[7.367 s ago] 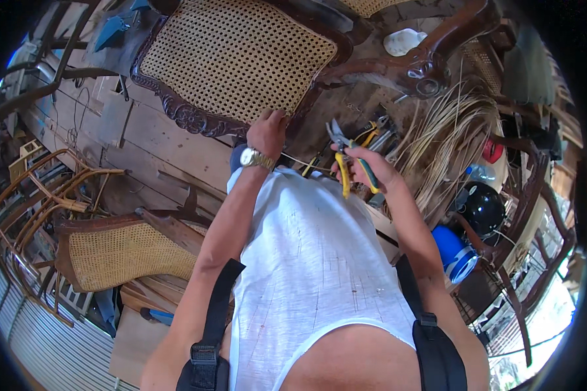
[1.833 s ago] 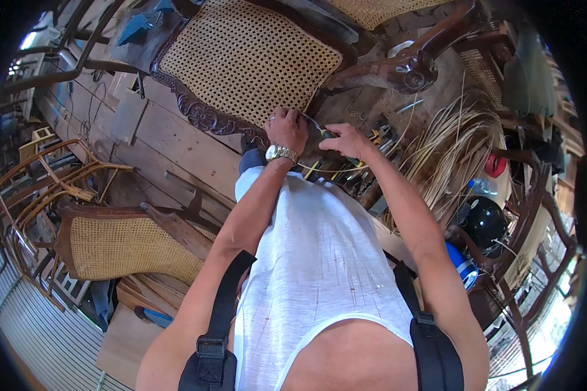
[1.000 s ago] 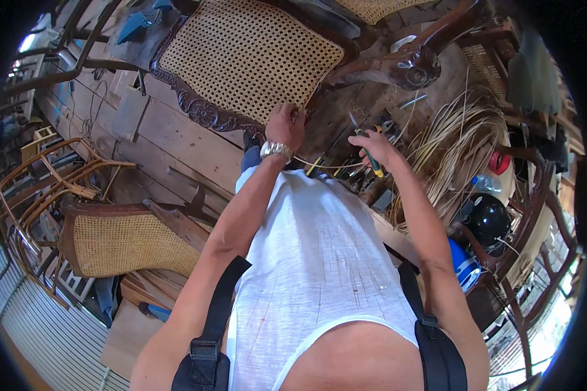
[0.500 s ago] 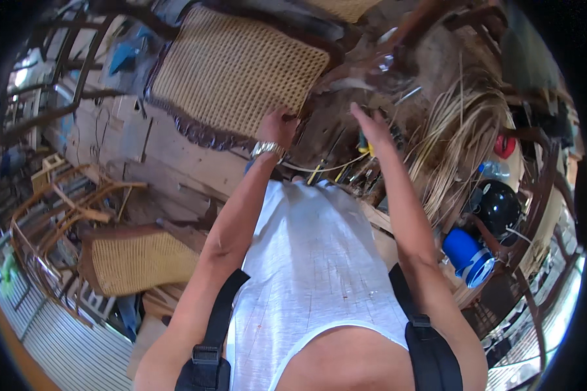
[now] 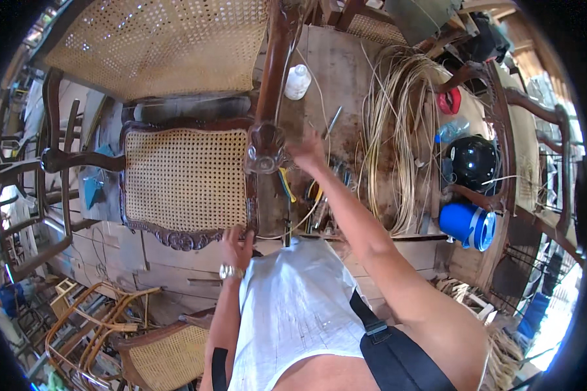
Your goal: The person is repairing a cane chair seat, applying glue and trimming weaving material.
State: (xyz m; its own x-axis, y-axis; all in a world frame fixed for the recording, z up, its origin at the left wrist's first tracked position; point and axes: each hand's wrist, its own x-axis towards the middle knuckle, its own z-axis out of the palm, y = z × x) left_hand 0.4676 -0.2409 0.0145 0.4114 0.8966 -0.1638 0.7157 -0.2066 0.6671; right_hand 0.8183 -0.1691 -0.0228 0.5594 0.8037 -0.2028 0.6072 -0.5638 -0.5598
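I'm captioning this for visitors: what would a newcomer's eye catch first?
Probably the pale cane seat in its dark carved frame, left of centre, with the left hand at its near right corner. Then the long pale strands right of centre, and the blue container farther right.

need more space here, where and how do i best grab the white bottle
Probably hold the white bottle around its rounded body, coming from the right with the right hand: the dark chair arm runs close on its left, while its right looks more open.

Floor: wooden planks (image 5: 156, 267) | Lower left: rattan frame (image 5: 120, 327), caned panel (image 5: 169, 357) | Right: dark chair frame (image 5: 507, 150) | Bright daylight (image 5: 565, 313), far right
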